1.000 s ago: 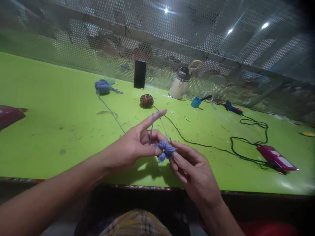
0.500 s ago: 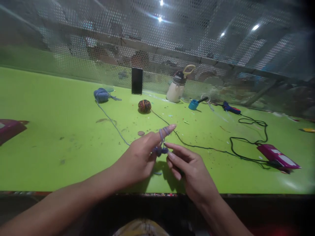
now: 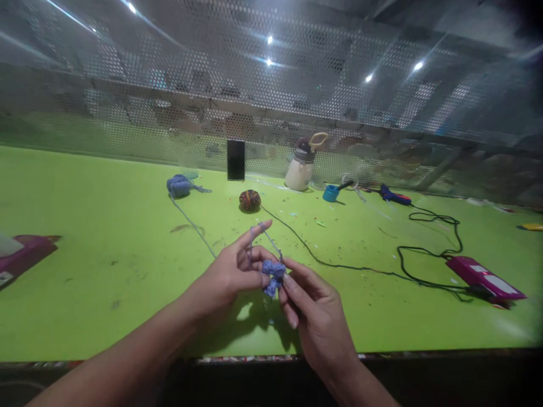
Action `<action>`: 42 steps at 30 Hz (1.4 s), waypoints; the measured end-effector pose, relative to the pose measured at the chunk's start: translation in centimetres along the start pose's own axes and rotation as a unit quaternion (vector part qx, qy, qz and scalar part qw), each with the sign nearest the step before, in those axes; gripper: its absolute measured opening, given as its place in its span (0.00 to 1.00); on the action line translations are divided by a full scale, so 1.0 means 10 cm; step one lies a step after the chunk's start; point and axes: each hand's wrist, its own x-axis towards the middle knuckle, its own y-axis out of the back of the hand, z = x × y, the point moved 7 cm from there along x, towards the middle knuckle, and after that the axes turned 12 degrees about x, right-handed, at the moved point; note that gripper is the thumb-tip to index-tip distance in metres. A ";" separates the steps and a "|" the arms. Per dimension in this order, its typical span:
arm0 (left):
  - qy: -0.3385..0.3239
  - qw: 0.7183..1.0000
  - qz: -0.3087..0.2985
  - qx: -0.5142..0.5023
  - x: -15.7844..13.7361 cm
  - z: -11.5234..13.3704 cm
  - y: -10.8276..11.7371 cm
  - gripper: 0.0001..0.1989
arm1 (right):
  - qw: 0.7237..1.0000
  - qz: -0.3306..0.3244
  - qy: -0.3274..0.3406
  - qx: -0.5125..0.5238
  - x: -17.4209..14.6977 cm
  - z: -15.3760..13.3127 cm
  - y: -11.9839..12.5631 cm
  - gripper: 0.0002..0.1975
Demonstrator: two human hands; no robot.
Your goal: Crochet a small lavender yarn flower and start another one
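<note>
A small blue-purple crochet piece (image 3: 271,270) with puffy lobes is pinched between the thumb and fingers of my left hand (image 3: 227,274). The left index finger points forward with yarn looped around it. A strand slants from that finger to the metal tip of a crochet hook (image 3: 280,254). My right hand (image 3: 316,302) grips the hook, its fingertips against the piece's right side; most of the hook is hidden by the fingers. Behind my left hand, the working yarn (image 3: 192,224) runs back to a blue yarn ball (image 3: 180,185) on the green table (image 3: 127,226).
A multicoloured yarn ball (image 3: 250,200), a dark phone (image 3: 236,160) and a pale bottle (image 3: 299,173) stand beyond my hands. Farther right are a blue pot (image 3: 331,193), a glue gun (image 3: 394,195) and a purple corded box (image 3: 483,277). Another purple object (image 3: 31,253) lies left.
My left index finger has moved left, and the yarn now stretches longer to the hook. The crochet piece is turned so more of its lobes show. The view has tilted up.
</note>
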 end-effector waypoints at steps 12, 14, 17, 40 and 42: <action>-0.030 0.998 0.037 0.047 0.03 -0.02 0.03 0.51 | 0.996 -0.042 0.008 -0.078 0.00 -0.09 -0.01 0.12; -0.030 0.998 0.027 0.057 0.03 -0.03 0.05 0.50 | 0.997 -0.044 -0.025 -0.050 0.02 -0.08 -0.02 0.11; -0.029 0.998 0.020 0.061 0.03 -0.04 0.07 0.48 | 0.995 -0.046 -0.092 0.006 0.04 -0.07 -0.04 0.11; -0.060 0.997 0.042 0.013 0.04 0.03 0.12 0.55 | 0.994 -0.053 -0.001 -0.095 0.05 -0.18 0.01 0.10; -0.061 0.997 0.047 0.007 0.03 0.03 0.13 0.56 | 0.994 -0.056 0.003 -0.090 0.04 -0.17 0.00 0.09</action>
